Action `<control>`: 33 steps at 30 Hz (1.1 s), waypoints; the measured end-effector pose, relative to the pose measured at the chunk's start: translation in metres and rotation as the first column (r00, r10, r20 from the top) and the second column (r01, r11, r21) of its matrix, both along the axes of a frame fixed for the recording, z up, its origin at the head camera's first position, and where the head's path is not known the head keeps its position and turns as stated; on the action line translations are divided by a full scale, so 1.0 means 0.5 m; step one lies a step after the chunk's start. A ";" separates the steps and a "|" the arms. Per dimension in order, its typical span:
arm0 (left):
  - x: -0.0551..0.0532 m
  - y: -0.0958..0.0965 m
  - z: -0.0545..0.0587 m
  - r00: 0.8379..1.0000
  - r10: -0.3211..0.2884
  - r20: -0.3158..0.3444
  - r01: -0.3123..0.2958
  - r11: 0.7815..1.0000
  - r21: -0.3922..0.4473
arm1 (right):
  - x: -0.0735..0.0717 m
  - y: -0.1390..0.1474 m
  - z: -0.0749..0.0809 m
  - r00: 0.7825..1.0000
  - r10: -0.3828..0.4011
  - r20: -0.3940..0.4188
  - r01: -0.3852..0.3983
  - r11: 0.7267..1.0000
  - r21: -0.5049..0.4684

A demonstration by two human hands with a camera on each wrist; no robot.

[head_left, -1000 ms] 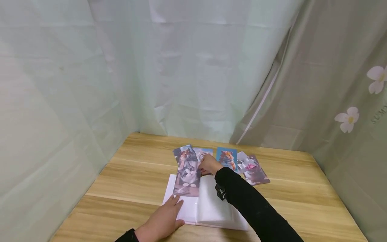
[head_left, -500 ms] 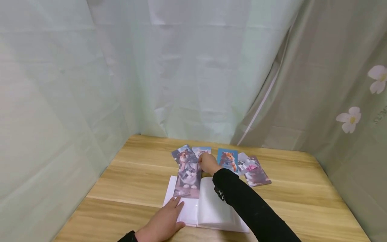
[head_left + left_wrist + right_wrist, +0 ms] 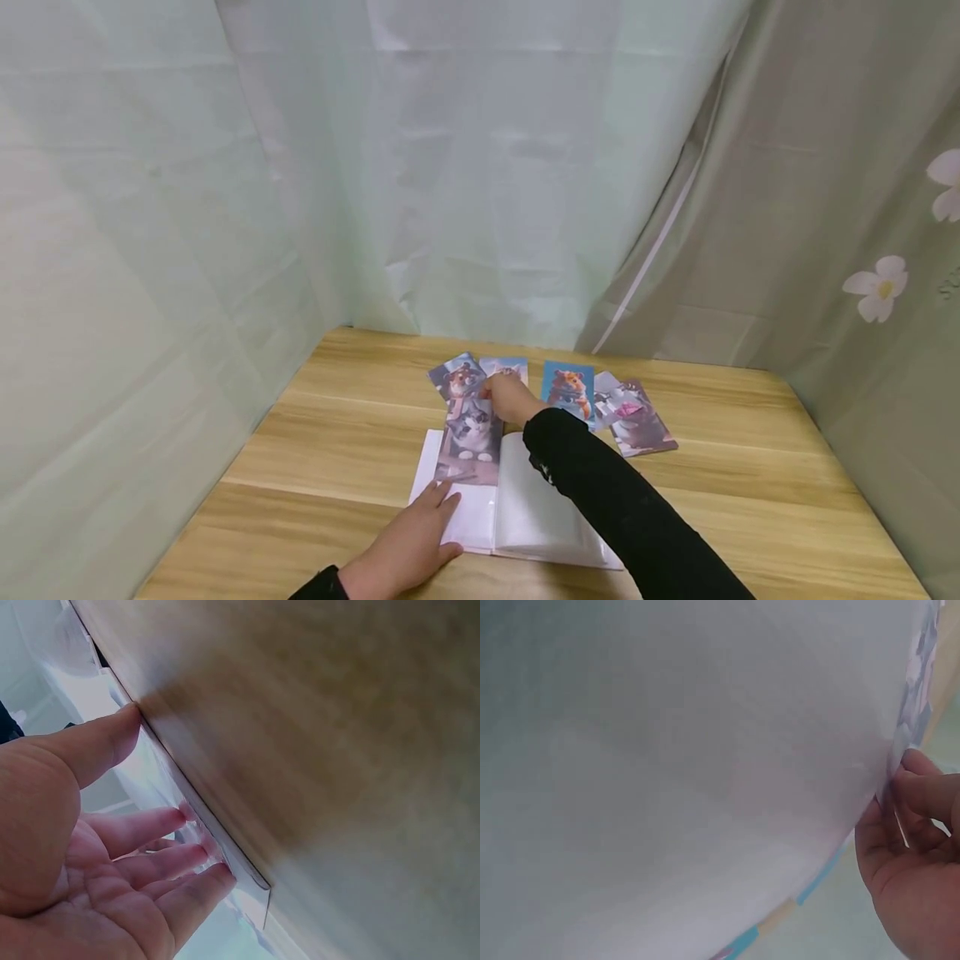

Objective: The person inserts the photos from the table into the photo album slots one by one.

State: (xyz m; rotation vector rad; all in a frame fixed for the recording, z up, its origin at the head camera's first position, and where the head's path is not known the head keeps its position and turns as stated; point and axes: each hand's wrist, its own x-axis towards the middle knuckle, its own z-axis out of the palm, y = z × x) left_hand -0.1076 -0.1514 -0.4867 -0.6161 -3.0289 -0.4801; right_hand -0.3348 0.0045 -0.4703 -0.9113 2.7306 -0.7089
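An open white photo album [image 3: 468, 521] lies near the table's front. Over the upper part of its left page is a grey-and-white cat photo [image 3: 472, 442], whose top end reaches past the album. With fingers at its upper right edge, my right hand [image 3: 513, 398] pinches the photo; the right wrist view shows thumb and fingers of that hand [image 3: 915, 840] on a thin edge. My left hand [image 3: 408, 537] rests, fingers extended, on the left page's lower left. In the left wrist view, the fingertips touch the album's edge [image 3: 187, 791]. Whether the photo's lower end is inside a sleeve is unclear.
Behind the album lie a bear-like animal photo [image 3: 457, 377], a partly covered photo [image 3: 506, 364], an orange hamster photo on blue [image 3: 568, 387] and overlapping photos [image 3: 643, 425] at right. Pale curtains [image 3: 480, 208] surround the wooden table [image 3: 315, 450].
My right hand has shifted slightly up and left along the photo's right edge, its fingers now at the upper corner. My left hand stays on the page, and the photo has barely moved.
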 end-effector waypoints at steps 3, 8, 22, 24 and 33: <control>-0.001 0.000 -0.001 1.000 -0.005 -0.010 0.005 1.000 -0.004 | 0.002 0.001 -0.001 1.000 0.003 0.003 -0.003 1.000 0.002; -0.003 -0.001 -0.001 1.000 -0.008 -0.014 0.008 1.000 -0.018 | 0.008 0.000 0.002 0.998 -0.006 0.056 0.006 1.000 -0.005; -0.006 0.003 -0.003 0.999 0.018 0.039 -0.019 1.000 0.004 | 0.023 -0.001 0.009 0.994 0.017 0.112 -0.015 1.000 -0.017; -0.006 0.003 -0.004 0.999 0.019 0.036 -0.019 1.000 -0.001 | 0.024 -0.001 0.009 0.993 0.022 0.118 -0.019 1.000 -0.024; -0.007 0.002 -0.009 1.000 0.010 0.007 -0.010 1.000 -0.011 | 0.022 0.005 0.004 0.993 0.041 0.113 -0.039 0.999 -0.020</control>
